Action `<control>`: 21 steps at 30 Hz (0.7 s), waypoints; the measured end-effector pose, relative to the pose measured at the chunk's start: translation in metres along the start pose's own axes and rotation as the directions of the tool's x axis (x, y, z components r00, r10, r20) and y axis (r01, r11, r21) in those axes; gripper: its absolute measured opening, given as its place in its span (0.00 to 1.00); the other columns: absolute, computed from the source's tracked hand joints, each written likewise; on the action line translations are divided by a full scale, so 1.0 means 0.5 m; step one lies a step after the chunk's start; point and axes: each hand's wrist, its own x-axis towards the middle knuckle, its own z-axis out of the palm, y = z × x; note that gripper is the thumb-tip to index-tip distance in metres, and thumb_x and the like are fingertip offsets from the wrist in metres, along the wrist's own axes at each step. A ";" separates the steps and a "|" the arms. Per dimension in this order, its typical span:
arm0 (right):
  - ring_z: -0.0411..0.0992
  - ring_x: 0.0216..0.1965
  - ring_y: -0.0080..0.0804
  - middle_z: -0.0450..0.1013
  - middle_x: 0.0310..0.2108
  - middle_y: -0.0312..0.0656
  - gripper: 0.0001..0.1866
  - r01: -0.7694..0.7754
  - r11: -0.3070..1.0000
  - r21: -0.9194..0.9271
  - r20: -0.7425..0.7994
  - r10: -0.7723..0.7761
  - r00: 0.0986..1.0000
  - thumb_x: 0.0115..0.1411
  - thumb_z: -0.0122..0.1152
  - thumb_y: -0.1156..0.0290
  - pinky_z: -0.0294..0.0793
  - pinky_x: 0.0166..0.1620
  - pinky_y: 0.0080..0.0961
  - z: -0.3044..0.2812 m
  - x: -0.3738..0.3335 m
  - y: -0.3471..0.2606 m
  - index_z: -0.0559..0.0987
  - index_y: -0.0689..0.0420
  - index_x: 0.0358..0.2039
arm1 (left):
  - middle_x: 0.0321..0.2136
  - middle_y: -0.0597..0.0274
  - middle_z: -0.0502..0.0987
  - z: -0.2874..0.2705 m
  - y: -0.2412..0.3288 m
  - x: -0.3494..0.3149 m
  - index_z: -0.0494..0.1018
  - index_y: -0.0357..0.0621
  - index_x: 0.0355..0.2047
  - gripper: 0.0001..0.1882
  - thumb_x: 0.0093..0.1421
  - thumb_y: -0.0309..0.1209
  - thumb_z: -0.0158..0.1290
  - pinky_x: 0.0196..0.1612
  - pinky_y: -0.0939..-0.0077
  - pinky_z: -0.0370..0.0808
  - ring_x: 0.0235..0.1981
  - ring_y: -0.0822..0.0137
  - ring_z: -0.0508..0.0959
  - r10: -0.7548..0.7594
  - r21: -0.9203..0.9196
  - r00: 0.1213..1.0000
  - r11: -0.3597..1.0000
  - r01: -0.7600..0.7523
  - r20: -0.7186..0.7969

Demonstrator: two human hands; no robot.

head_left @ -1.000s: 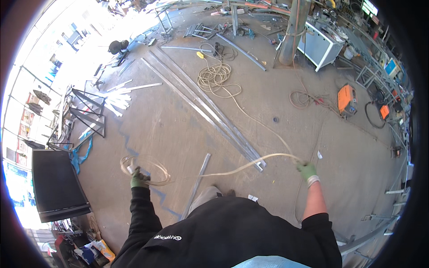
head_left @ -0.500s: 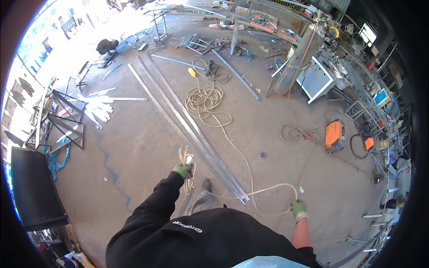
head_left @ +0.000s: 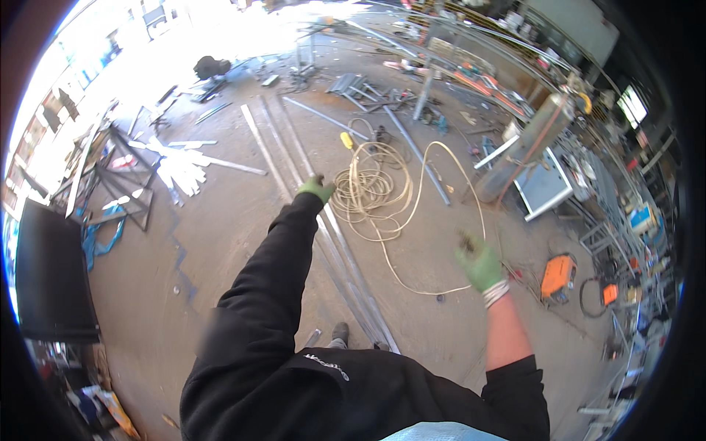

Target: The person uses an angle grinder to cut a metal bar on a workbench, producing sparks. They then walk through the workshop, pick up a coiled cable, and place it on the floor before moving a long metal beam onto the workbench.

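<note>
My left hand (head_left: 316,190), in a green glove, reaches forward over the long metal bars (head_left: 334,239). Its thumb and fingers look apart, and no cable shows between them. Just to its right are loose loops of beige cable (head_left: 406,192), overlapping the coil on the floor; whether some loops are still in the air I cannot tell. My right hand (head_left: 479,266), gloved in green too, is held out at the right, its fingers smeared by motion. One cable stretch arcs down to this hand and another meets its lower edge; its grip is unclear. A yellow plug or connector (head_left: 346,140) lies beyond the coil.
An orange machine (head_left: 558,276) sits at the right near a grey gas cylinder (head_left: 523,151) and a white-edged cabinet (head_left: 546,184). Short bright metal strips (head_left: 180,167) and a dark frame (head_left: 126,176) are at the left. A blue-grey pipe (head_left: 416,156) lies beyond the cable.
My left hand has swung forward, and the cable loops it held are now spread out by the floor coil. My right hand has risen forward. The view has shifted.
</note>
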 end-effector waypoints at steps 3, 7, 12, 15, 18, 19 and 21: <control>0.76 0.53 0.47 0.77 0.51 0.56 0.28 -0.199 0.967 -0.158 0.138 0.221 0.965 0.60 0.63 0.58 0.74 0.55 0.38 0.138 -0.101 0.233 0.75 0.54 0.60 | 0.45 0.47 0.82 0.036 -0.271 -0.168 0.77 0.40 0.53 0.33 0.54 0.51 0.64 0.53 0.62 0.77 0.47 0.54 0.82 -0.073 0.065 0.997 0.995 0.075 -0.034; 0.72 0.59 0.46 0.73 0.58 0.53 0.27 -0.080 0.649 -0.756 0.527 0.677 0.513 0.66 0.50 0.49 0.71 0.61 0.39 0.209 -0.379 0.562 0.76 0.52 0.59 | 0.53 0.45 0.78 0.017 -0.640 -0.688 0.77 0.46 0.55 0.34 0.56 0.57 0.56 0.61 0.59 0.71 0.57 0.49 0.76 -0.572 0.348 0.811 0.790 0.504 0.123; 0.72 0.57 0.45 0.74 0.57 0.51 0.27 -0.390 0.631 -0.671 0.565 0.775 0.282 0.67 0.49 0.49 0.72 0.58 0.41 0.167 -0.410 0.742 0.76 0.52 0.59 | 0.55 0.45 0.77 -0.106 -0.763 -1.448 0.75 0.45 0.57 0.37 0.55 0.58 0.55 0.62 0.62 0.69 0.59 0.50 0.75 -0.951 0.540 0.238 0.309 0.783 0.199; 0.72 0.56 0.44 0.75 0.56 0.50 0.27 -0.438 0.635 -0.636 0.582 0.768 0.267 0.68 0.48 0.48 0.72 0.56 0.43 0.167 -0.327 0.779 0.76 0.52 0.59 | 0.55 0.45 0.77 -0.082 -0.674 -1.714 0.75 0.45 0.58 0.37 0.55 0.58 0.55 0.62 0.62 0.69 0.59 0.51 0.75 -0.984 0.449 0.024 0.102 0.888 0.175; 0.72 0.55 0.43 0.75 0.56 0.49 0.27 -0.403 0.660 -0.634 0.599 0.749 0.285 0.68 0.48 0.48 0.73 0.55 0.44 0.184 -0.228 0.843 0.77 0.52 0.59 | 0.55 0.46 0.77 0.025 -0.571 -1.844 0.75 0.45 0.58 0.38 0.55 0.58 0.55 0.62 0.63 0.69 0.59 0.51 0.75 -0.973 0.304 -0.023 0.049 0.951 0.228; 0.72 0.54 0.43 0.75 0.55 0.48 0.27 -0.367 0.673 -0.642 0.605 0.739 0.295 0.68 0.48 0.48 0.73 0.54 0.44 0.192 -0.192 0.868 0.77 0.52 0.59 | 0.55 0.46 0.77 0.075 -0.539 -1.855 0.75 0.45 0.58 0.38 0.55 0.58 0.55 0.62 0.63 0.69 0.59 0.51 0.75 -0.968 0.244 0.005 0.068 0.967 0.252; 0.72 0.53 0.43 0.76 0.55 0.48 0.27 -0.094 0.714 -0.694 0.647 0.676 0.352 0.69 0.47 0.48 0.73 0.53 0.45 0.213 -0.099 0.896 0.77 0.52 0.59 | 0.55 0.46 0.77 0.173 -0.482 -1.826 0.75 0.45 0.58 0.38 0.55 0.58 0.55 0.62 0.63 0.69 0.59 0.51 0.75 -0.948 0.103 0.106 0.143 0.984 0.301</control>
